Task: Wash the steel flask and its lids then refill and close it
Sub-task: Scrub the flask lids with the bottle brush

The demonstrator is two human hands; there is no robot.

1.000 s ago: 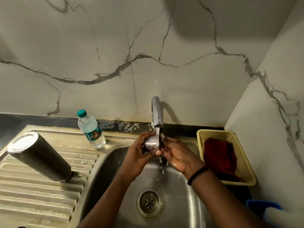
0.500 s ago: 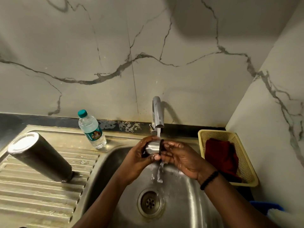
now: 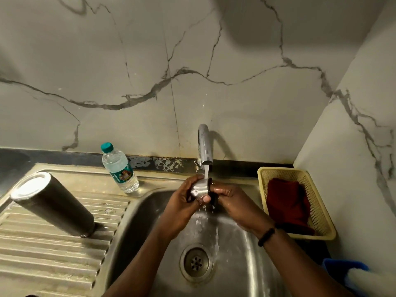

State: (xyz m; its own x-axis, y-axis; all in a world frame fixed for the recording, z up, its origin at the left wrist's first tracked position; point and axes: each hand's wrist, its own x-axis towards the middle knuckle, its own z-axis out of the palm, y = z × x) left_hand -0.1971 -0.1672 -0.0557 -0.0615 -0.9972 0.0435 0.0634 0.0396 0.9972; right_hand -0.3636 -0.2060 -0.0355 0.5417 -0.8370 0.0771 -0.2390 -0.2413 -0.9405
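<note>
The dark steel flask (image 3: pixel 53 205) stands upside down on the ribbed drainboard at the left, its base facing up. Over the sink basin (image 3: pixel 139 224), under the tap (image 3: pixel 204 146) with water running, both hands hold a small steel lid (image 3: pixel 200 187) with a black rim. My left hand (image 3: pixel 182 202) wraps the lid's steel body from the left. My right hand (image 3: pixel 231 200) grips its black end from the right. Water runs off the lid toward the drain (image 3: pixel 196 261).
A small plastic water bottle (image 3: pixel 119 168) with a teal cap stands behind the drainboard (image 3: pixel 42 254). A yellow mesh basket (image 3: pixel 317 209) with a dark red cloth (image 3: pixel 287 204) sits right of the sink. A blue and white object (image 3: pixel 351 273) lies at the lower right. Marble walls close the back and right.
The lid has dropped slightly below the spout and turned in my hands. My right hand has shifted on its black end. The water stream keeps running.
</note>
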